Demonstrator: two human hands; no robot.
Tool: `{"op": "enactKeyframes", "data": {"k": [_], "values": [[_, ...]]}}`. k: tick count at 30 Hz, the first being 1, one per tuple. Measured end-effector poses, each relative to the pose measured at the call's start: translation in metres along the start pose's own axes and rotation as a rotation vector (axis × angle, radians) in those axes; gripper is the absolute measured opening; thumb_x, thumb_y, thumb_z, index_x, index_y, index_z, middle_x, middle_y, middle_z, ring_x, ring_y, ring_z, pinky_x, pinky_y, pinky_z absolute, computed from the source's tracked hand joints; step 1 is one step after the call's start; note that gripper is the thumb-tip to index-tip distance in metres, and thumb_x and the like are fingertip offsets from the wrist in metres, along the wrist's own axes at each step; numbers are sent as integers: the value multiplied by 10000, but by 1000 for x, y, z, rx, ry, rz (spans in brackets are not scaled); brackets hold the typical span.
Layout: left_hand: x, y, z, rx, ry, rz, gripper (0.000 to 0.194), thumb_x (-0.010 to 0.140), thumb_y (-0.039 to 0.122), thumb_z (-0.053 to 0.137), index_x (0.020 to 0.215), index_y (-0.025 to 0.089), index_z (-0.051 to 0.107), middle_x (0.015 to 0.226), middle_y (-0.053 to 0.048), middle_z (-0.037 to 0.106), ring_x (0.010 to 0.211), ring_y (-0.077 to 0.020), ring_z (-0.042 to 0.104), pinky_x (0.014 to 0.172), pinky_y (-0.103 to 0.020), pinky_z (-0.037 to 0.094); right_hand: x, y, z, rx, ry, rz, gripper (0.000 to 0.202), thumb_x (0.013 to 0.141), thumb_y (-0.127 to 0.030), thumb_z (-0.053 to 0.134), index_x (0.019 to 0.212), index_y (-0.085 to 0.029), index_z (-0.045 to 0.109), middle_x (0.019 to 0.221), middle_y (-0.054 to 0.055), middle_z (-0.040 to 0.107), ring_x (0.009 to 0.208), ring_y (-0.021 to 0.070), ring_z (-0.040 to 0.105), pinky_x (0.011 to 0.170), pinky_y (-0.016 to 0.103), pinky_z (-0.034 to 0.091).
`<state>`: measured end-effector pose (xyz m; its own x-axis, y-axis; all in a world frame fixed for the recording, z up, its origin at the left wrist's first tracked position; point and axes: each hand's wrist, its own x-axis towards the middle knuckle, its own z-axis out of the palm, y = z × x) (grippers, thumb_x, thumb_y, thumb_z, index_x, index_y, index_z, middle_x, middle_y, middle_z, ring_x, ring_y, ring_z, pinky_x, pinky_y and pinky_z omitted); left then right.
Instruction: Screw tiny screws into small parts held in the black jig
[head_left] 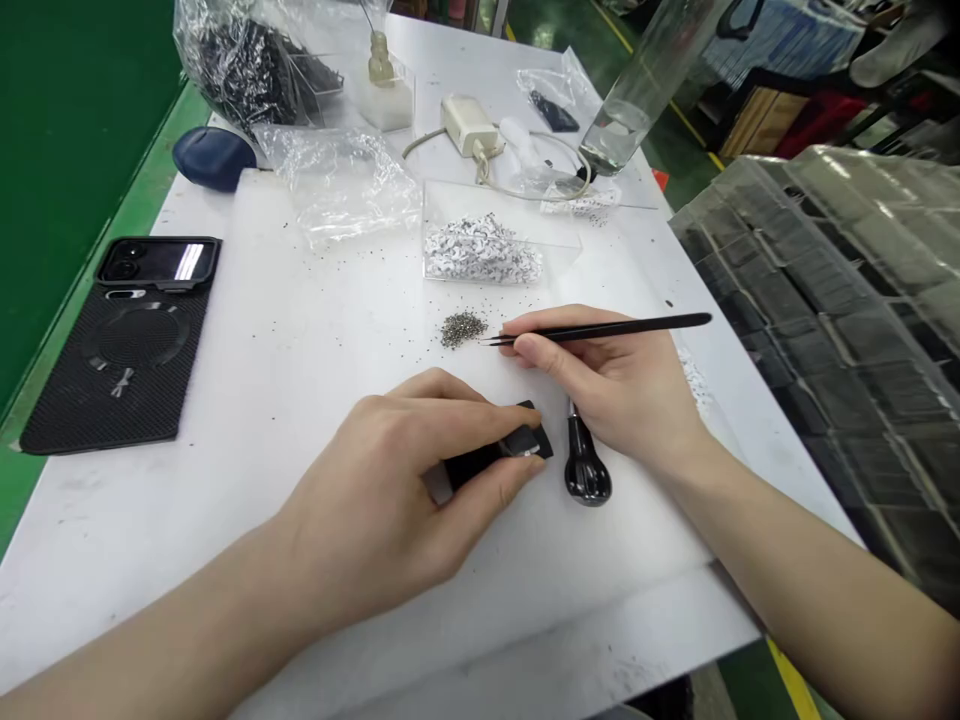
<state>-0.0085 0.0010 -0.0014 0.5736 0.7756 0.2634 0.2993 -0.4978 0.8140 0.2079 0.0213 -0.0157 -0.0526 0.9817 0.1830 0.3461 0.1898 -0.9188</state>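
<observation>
My left hand (405, 470) pinches a small black part (525, 438) between thumb and fingers, low over the white mat (337, 330). Black tweezers (615, 327) are in my right hand (607, 380), their tips pointing left beside a small pile of tiny metal pieces (463, 329). Whether the tips hold a piece is too small to tell. Below my right hand lies a screwdriver with a glossy black handle (586, 465), its shaft partly hidden by the hand.
Behind the pile stands a clear tray (484, 250) of small white-and-black pieces. A phone (120, 340) lies at the left. Plastic bags, a charger (469, 125) and a bottle (380, 60) are at the back. Clear compartment boxes (840, 330) line the right side.
</observation>
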Motion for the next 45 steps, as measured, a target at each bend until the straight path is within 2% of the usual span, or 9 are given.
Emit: {"op": "enactKeyframes", "data": {"k": [7, 13, 23, 27, 30, 34, 39, 41, 45], "values": [[3, 2, -1, -47, -30, -11, 143, 986, 167, 691, 1078, 210, 792, 992, 42, 829, 879, -114, 731, 875, -189, 593, -1, -2, 1, -36, 40, 62, 107, 928, -251, 797, 1022, -280, 839, 988, -34, 853, 896, 121, 810, 859, 218, 672], [4, 2, -2, -40, -51, -20, 122, 987, 175, 702, 1074, 206, 782, 1015, 43, 827, 873, -104, 724, 885, -183, 587, -3, -1, 0, -99, 31, 51, 119, 946, -312, 781, 1048, -303, 842, 1028, -21, 850, 941, 172, 809, 919, 316, 674], [1, 2, -1, -68, -28, 4, 174, 984, 171, 700, 1127, 203, 795, 1007, 28, 832, 891, -131, 726, 881, -223, 605, 1, 2, -2, -8, 16, 24, 109, 931, -319, 800, 1021, -278, 847, 1010, 7, 852, 928, 192, 811, 902, 347, 683], [1, 1, -1, -30, -8, 29, 204, 981, 182, 708, 1167, 172, 791, 1021, 7, 835, 924, -131, 729, 877, -212, 611, -3, -7, -8, 58, 61, -54, 83, 949, -318, 785, 996, -281, 843, 986, 1, 851, 842, 166, 802, 799, 311, 692], [1, 0, 0, 1, 24, 54, 222, 980, 191, 709, 1186, 160, 788, 1005, -3, 836, 946, -141, 734, 874, -218, 620, -11, -16, -15, 65, 95, -174, 77, 954, -279, 778, 992, -285, 844, 962, 3, 847, 883, 195, 803, 785, 337, 686], [-1, 2, 1, 41, 53, 58, 219, 973, 164, 711, 1177, 176, 791, 1068, -3, 839, 961, -132, 743, 872, -188, 607, -22, -19, -24, 173, -29, -351, 128, 950, -231, 768, 1034, -297, 839, 946, 25, 839, 907, 251, 816, 821, 417, 694], [-2, 4, 0, 48, 29, 7, 179, 980, 220, 706, 1121, 183, 808, 1007, -26, 834, 941, -167, 748, 817, -225, 612, -25, -15, -34, 163, -263, -391, 274, 942, -133, 751, 1152, -299, 812, 1021, 24, 843, 981, 235, 821, 896, 391, 700], [-1, 5, 0, 35, 19, -4, 182, 980, 227, 706, 1122, 198, 814, 1011, -25, 835, 940, -170, 752, 817, -229, 613, -24, -14, -36, 154, -306, -416, 320, 928, -101, 751, 1180, -292, 805, 1051, 25, 846, 1013, 236, 822, 919, 383, 701], [-1, 6, 0, 27, 22, -24, 193, 981, 213, 702, 1123, 256, 826, 1043, -2, 839, 934, -171, 762, 831, -237, 617, -24, -16, -36, 142, -308, -429, 298, 923, -87, 751, 1164, -251, 812, 1044, 46, 848, 1017, 240, 825, 931, 386, 702]]}}
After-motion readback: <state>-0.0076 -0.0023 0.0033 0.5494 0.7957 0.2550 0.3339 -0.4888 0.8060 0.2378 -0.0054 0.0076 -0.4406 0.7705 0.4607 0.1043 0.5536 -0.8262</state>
